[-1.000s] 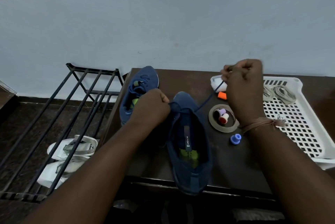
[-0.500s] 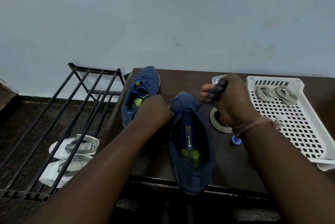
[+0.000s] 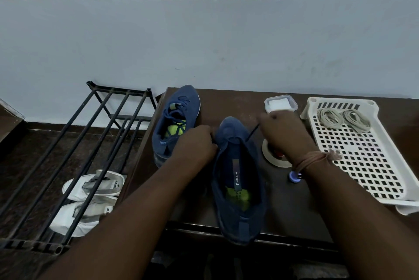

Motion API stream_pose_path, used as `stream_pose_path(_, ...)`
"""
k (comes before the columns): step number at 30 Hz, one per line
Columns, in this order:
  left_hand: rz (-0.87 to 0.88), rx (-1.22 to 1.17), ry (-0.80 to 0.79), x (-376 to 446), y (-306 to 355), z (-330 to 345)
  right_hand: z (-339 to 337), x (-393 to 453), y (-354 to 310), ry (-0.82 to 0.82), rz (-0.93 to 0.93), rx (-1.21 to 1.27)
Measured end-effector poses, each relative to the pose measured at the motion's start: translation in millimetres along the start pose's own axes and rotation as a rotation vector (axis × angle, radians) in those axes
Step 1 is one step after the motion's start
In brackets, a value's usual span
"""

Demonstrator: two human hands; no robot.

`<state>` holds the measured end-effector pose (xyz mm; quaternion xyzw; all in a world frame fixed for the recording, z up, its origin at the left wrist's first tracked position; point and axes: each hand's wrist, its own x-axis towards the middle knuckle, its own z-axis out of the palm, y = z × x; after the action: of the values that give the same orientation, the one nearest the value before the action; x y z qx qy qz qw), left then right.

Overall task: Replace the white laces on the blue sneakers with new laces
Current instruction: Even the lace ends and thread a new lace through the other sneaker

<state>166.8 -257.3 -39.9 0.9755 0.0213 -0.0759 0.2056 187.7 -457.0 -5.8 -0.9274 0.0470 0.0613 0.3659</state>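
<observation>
A blue sneaker (image 3: 238,180) lies toe-away on the dark table (image 3: 301,211), its heel over the front edge. My left hand (image 3: 195,141) grips its left eyelet edge near the toe. My right hand (image 3: 283,132) hovers just right of the toe and pinches a dark blue lace (image 3: 251,132) that runs taut down to the shoe. A second blue sneaker (image 3: 174,121), laced in dark blue, stands at the table's back left. Two coiled whitish laces (image 3: 344,118) lie in the white perforated tray (image 3: 362,166).
A tape roll (image 3: 269,155) with small spools inside sits under my right wrist, a blue spool (image 3: 294,176) beside it. A clear lidded box (image 3: 280,103) stands at the back. A black metal rack (image 3: 90,143) and white sandals (image 3: 90,196) are left of the table.
My right hand first dropped from high by the tray toward the toe, then moved slightly right, pulling the lace taut. The left hand stayed on the shoe.
</observation>
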Motion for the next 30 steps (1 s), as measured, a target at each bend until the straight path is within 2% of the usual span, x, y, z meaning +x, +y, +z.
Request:
stream_pose_path(3,0.002,0.033,0.021,-2,1,-2,-19,1,-4,0.436,-0.086,0.263)
stream_pose_path(5,-0.006,0.039,0.028,-3,3,-3,-24,0,0,0.557,-0.105,0.229)
stream_pose_path(7,-0.026,0.024,0.039,-3,4,-4,-19,2,8,0.43,-0.057,0.065)
stream_pose_path(9,-0.028,0.01,0.037,-3,6,-6,-10,1,12,0.14,-0.032,-0.098)
stream_pose_path(11,-0.024,-0.006,0.032,-2,7,-8,2,0,11,-0.123,-0.098,-0.191)
stream_pose_path(13,-0.027,-0.027,0.043,-2,8,-10,13,-2,7,-0.224,-0.156,-0.261)
stream_pose_path(16,-0.052,-0.052,0.109,-2,5,-16,18,-1,9,-0.212,-0.17,-0.325)
stream_pose_path(19,-0.118,-0.092,0.149,-1,1,-21,9,3,16,-0.082,-0.134,-0.48)
stream_pose_path(21,-0.134,-0.089,0.131,0,-1,-21,4,7,19,-0.029,-0.129,-0.446)
stream_pose_path(23,-0.117,-0.085,0.109,1,0,-20,6,6,18,-0.136,-0.146,-0.351)
stream_pose_path(25,-0.088,-0.077,0.09,-1,2,-19,13,1,13,-0.277,-0.161,-0.375)
stream_pose_path(26,-0.07,-0.068,0.086,-1,2,-18,17,0,12,-0.293,-0.169,-0.4)
stream_pose_path(30,-0.063,-0.009,0.093,0,-1,-16,9,1,12,-0.087,-0.079,-0.393)
